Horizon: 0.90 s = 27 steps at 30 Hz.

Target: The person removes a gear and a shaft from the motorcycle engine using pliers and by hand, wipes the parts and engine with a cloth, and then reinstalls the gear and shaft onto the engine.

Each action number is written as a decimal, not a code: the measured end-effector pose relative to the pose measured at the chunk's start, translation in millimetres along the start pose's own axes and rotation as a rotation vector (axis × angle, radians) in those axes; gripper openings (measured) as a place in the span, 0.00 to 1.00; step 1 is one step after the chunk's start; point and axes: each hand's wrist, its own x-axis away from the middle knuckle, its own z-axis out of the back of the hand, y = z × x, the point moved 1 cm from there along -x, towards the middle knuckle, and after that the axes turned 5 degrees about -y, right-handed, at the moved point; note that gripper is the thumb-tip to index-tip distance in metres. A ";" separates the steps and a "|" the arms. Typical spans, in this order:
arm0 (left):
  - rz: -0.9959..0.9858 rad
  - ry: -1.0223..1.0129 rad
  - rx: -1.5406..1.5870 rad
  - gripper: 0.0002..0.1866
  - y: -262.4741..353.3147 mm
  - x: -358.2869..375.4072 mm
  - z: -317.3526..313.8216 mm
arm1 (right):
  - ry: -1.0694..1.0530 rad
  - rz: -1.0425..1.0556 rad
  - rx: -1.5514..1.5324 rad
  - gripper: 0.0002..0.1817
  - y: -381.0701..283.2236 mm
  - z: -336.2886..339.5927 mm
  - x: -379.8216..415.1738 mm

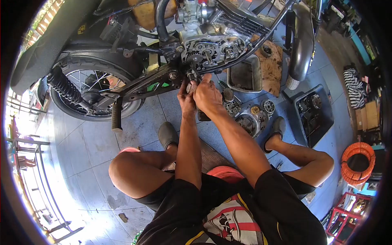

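Both hands meet just under the opened engine [210, 53] of a motorcycle, whose gears and shafts show. My left hand [187, 99] is closed, fingers raised around a small metallic part below the engine's lower left corner. Pressed close beside it, my right hand [208, 97] is closed too, with its thumb pointing up toward the casing. The fingers hide most of what they grip, so I cannot make out its kind. Just right of my right hand, a round engine cover [250, 118] and other metal parts lie on the tiles.
A metal drain pan [245, 75] rests by stained cardboard [275, 67] under the engine. Farther right stands a dark tray [322, 132] of parts. The rear wheel [75, 116] and a rubber-covered peg [116, 116] are at left. Orange rings [347, 173] lie at far right.
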 end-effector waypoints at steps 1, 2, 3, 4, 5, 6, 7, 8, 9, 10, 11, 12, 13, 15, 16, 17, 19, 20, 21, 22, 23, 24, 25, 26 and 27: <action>0.002 -0.002 0.001 0.27 0.6 -0.7 -1.5 | -0.061 -0.059 -0.054 0.28 -1.0 5.5 0.5; -0.001 -0.002 -0.015 0.28 1.6 -1.7 -3.0 | -0.121 -0.116 -0.108 0.30 -0.6 9.2 -0.4; -0.005 0.000 -0.032 0.29 2.7 -1.7 -3.9 | -0.121 -0.117 -0.107 0.30 4.2 8.1 -4.1; -0.007 0.002 -0.031 0.29 3.8 -1.4 -3.8 | -0.126 -0.079 -0.096 0.29 11.9 3.3 -10.4; -0.006 -0.015 -0.022 0.30 5.4 -0.9 -3.5 | -0.131 -0.042 -0.086 0.29 19.1 -1.0 -16.6; -0.004 -0.032 -0.011 0.31 6.5 -0.1 -3.8 | -0.109 -0.024 -0.121 0.30 20.0 3.6 -18.2; -0.005 -0.031 -0.008 0.31 8.0 0.3 -3.9 | -0.109 -0.023 -0.117 0.30 21.2 7.5 -18.4; 0.001 -0.027 -0.026 0.31 9.5 0.1 -4.1 | -0.122 -0.002 -0.095 0.30 22.3 11.9 -18.8; 0.008 -0.024 -0.044 0.32 9.5 -0.2 -4.1 | -0.134 0.018 -0.074 0.31 21.1 17.2 -18.3; 0.010 -0.027 -0.043 0.32 9.2 -0.3 -4.3 | -0.133 -0.066 -0.162 0.32 27.3 12.9 -25.3; -0.003 -0.029 -0.063 0.31 9.1 -0.1 -4.0 | -0.130 -0.069 -0.164 0.32 31.0 12.5 -28.5; -0.014 -0.030 -0.083 0.31 9.5 0.5 -4.5 | -0.181 -0.106 -0.254 0.33 33.9 13.9 -29.4; -0.009 -0.033 -0.084 0.31 9.8 1.0 -4.9 | -0.231 -0.143 -0.344 0.34 36.3 14.3 -29.9; -0.001 -0.031 -0.061 0.32 10.1 1.0 -5.2 | -0.229 -0.166 -0.353 0.35 37.3 17.1 -29.6; 0.004 -0.033 -0.064 0.32 10.2 0.9 -5.0 | -0.231 -0.184 -0.361 0.35 37.0 18.3 -28.8; 0.000 -0.022 -0.077 0.32 10.5 1.1 -4.4 | -0.232 -0.191 -0.366 0.35 40.9 13.4 -31.7; 0.004 -0.016 -0.090 0.32 7.7 -0.3 -3.2 | -0.106 -0.122 -0.348 0.29 56.0 -2.4 -46.8; 0.001 -0.027 -0.097 0.32 6.7 -0.7 -1.3 | -0.063 -0.082 -0.355 0.29 62.1 -11.2 -53.6; -0.004 -0.036 -0.103 0.32 7.8 -0.4 -1.4 | -0.064 -0.087 -0.357 0.29 59.4 -7.4 -50.5; -0.016 -0.046 -0.085 0.32 8.5 -0.1 -2.2 | -0.105 -0.161 -0.419 0.28 57.1 -3.8 -47.4; -0.014 -0.045 -0.084 0.32 9.1 0.0 -3.1 | -0.145 -0.232 -0.476 0.28 54.1 0.8 -45.4; -0.015 -0.037 -0.078 0.32 10.0 0.6 -4.4 | -0.144 -0.236 -0.475 0.28 51.3 4.7 -44.8; -0.016 -0.027 -0.069 0.32 10.4 1.5 -5.7 | -0.208 -0.238 -0.467 0.27 48.3 7.9 -44.8; -0.012 -0.025 -0.063 0.32 11.0 2.8 -6.1 | -0.273 -0.241 -0.457 0.26 45.7 10.2 -43.4; -0.007 -0.041 -0.065 0.31 12.0 2.1 -5.5 | -0.270 -0.245 -0.451 0.26 45.9 10.8 -43.9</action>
